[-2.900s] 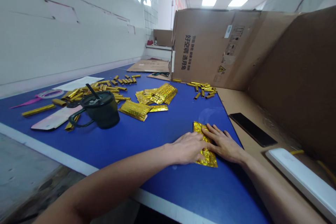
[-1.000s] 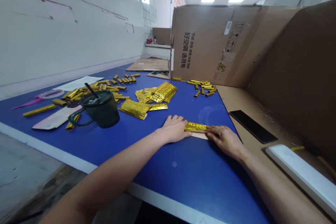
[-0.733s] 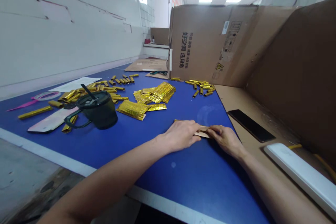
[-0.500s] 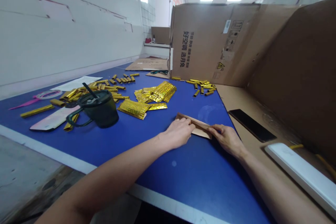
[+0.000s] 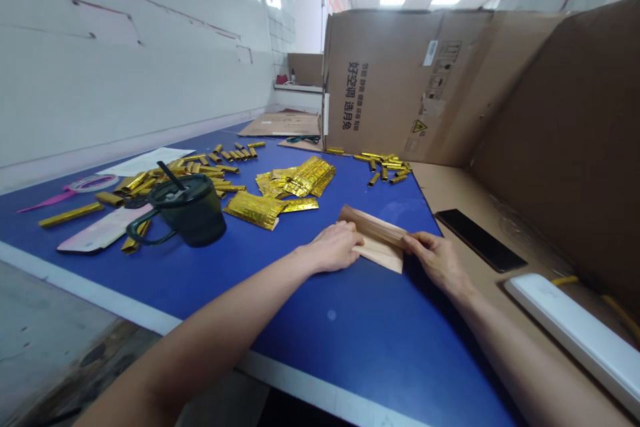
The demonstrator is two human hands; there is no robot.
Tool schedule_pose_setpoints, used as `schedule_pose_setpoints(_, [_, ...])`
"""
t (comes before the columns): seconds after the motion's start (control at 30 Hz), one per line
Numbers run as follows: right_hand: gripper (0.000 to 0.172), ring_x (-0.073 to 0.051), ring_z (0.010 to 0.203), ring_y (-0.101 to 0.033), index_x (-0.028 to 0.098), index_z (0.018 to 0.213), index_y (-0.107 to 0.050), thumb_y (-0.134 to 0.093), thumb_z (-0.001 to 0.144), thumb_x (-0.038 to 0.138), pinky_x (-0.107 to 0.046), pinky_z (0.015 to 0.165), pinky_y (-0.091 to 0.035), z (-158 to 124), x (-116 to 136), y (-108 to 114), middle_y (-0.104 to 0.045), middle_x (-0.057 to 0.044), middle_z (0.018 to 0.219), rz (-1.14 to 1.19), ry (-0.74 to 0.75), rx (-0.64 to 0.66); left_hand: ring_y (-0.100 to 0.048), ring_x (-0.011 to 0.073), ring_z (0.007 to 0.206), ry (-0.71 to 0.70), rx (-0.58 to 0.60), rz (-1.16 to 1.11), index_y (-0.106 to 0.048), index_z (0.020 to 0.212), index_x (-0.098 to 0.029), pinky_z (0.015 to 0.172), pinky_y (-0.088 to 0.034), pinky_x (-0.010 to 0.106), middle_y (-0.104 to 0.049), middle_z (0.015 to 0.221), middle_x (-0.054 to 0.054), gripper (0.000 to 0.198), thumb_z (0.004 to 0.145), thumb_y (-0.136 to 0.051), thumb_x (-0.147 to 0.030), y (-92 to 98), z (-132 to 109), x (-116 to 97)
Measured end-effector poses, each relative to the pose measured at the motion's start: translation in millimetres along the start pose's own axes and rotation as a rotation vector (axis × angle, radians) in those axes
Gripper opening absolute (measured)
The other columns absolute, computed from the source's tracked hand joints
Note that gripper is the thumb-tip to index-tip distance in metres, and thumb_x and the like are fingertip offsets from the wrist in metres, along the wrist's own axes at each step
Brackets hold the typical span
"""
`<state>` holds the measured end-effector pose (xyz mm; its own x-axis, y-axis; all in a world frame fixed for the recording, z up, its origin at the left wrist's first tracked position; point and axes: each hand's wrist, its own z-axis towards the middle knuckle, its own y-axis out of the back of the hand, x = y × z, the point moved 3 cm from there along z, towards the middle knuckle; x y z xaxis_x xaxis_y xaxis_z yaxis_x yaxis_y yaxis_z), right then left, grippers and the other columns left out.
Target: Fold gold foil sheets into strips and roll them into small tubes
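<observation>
1. A tan paper sheet [image 5: 383, 250], creased lengthwise with its far flap raised, lies on the blue table [image 5: 300, 300] between both hands in my remote feed.
2. The right hand [image 5: 441, 263] pinches the sheet's raised right end between thumb and fingers.
3. The left hand [image 5: 334, 247] bends its fingers against the sheet's left part; I cannot tell whether they grip it.
4. A dark green mug [image 5: 197, 217] wears its lid, a straw [image 5: 170, 175] slanting out; I cannot make out its contents.
5. Flat gold packets [image 5: 311, 177] overlap beyond the hands.
6. A large carton [image 5: 395, 87] shows me its printed wall, gold tubes [image 5: 391, 165] scattered at its foot.
</observation>
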<state>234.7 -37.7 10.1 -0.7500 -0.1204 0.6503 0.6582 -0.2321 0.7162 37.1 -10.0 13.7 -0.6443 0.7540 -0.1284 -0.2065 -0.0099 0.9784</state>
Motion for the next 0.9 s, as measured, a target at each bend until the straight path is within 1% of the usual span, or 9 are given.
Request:
schedule_pose_setpoints(0.13, [0.033,-0.014,0.056,-0.052,0.015,0.075,-0.063,-0.045,0.074,0.043,-0.024,0.054,-0.036,2,-4,-2,-0.059,-0.002,0.062,0.024,-0.014,-0.025,-0.049,0.0169,0.089,-0.010,-0.034,-0.042,-0.057,0.095,-0.020,0.078,-0.038,0.026,-0.054,0.089,0.005,0.026,0.076,-0.039,-0.018,-3.1,0,-5])
schedule_pose_setpoints(0.33, [0.031,-0.010,0.040,-0.044,0.015,0.074,-0.059,-0.050,0.070,0.044,-0.022,0.041,-0.032,2,-9,-5,-0.047,0.003,0.046,0.223,-0.111,-0.035,-0.054,0.0161,0.084,0.007,-0.085,-0.164,-0.054,0.094,-0.019,0.072,-0.040,0.026,-0.060,0.090,0.003,0.023,0.077,-0.039,-0.016,-4.8,0,-9])
schedule_pose_setpoints(0.47, [0.033,-0.011,0.039,-0.048,0.016,0.079,-0.052,-0.056,0.065,0.045,-0.022,0.040,-0.036,3,-13,-5,-0.054,0.002,0.050,0.398,-0.154,-0.101,-0.056,0.0153,0.077,0.049,-0.081,-0.211,-0.056,0.086,-0.019,0.069,-0.040,0.025,-0.061,0.082,0.002,0.018,0.075,-0.042,-0.017,-6.3,1,-7])
schedule_pose_setpoints(0.57, [0.034,-0.010,0.037,-0.048,0.016,0.073,-0.049,-0.057,0.064,0.048,-0.022,0.039,-0.035,2,-9,-3,-0.058,-0.001,0.056,0.424,-0.127,-0.104,-0.056,0.0138,0.075,0.089,-0.096,-0.271,-0.056,0.085,-0.019,0.069,-0.040,0.023,-0.062,0.081,0.001,0.017,0.075,-0.043,-0.018,-7.0,2,-4])
schedule_pose_setpoints(0.67, [0.034,-0.009,0.040,-0.046,0.015,0.066,-0.052,-0.053,0.067,0.049,-0.022,0.042,-0.034,-1,1,0,-0.055,0.000,0.050,0.316,-0.080,-0.002,-0.056,0.0130,0.076,0.114,-0.121,-0.320,-0.057,0.085,-0.019,0.069,-0.040,0.022,-0.062,0.082,0.001,0.017,0.075,-0.044,-0.018,-6.8,3,-2])
schedule_pose_setpoints(0.73, [0.035,-0.011,0.045,-0.048,0.014,0.069,-0.057,-0.051,0.069,0.049,-0.023,0.046,-0.036,-3,7,2,-0.054,0.001,0.049,0.215,-0.038,0.103,-0.056,0.0128,0.077,0.128,-0.127,-0.337,-0.057,0.084,-0.019,0.069,-0.040,0.022,-0.062,0.083,0.000,0.016,0.074,-0.044,-0.018,-6.6,4,-1])
schedule_pose_setpoints(0.77, [0.035,-0.013,0.051,-0.051,0.014,0.073,-0.059,-0.051,0.069,0.048,-0.024,0.050,-0.038,-3,9,3,-0.057,0.000,0.054,0.175,-0.003,0.165,-0.056,0.0128,0.077,0.136,-0.128,-0.341,-0.057,0.083,-0.019,0.069,-0.040,0.022,-0.062,0.083,0.000,0.016,0.074,-0.044,-0.018,-6.5,4,0])
schedule_pose_setpoints(0.83, [0.036,-0.016,0.064,-0.055,0.016,0.084,-0.061,-0.055,0.067,0.047,-0.026,0.060,-0.041,-4,12,3,-0.062,-0.003,0.072,0.106,0.072,0.281,-0.056,0.0130,0.077,0.152,-0.131,-0.345,-0.058,0.083,-0.019,0.069,-0.041,0.022,-0.062,0.081,0.000,0.016,0.073,-0.045,-0.017,-6.6,5,0])
schedule_pose_setpoints(0.9, [0.037,-0.018,0.075,-0.055,0.018,0.092,-0.060,-0.059,0.064,0.043,-0.029,0.068,-0.041,-4,11,3,-0.062,-0.005,0.086,0.014,0.128,0.353,-0.056,0.0133,0.076,0.158,-0.136,-0.345,-0.058,0.082,-0.019,0.069,-0.040,0.023,-0.062,0.080,0.000,0.016,0.073,-0.045,-0.018,-7.0,5,1])
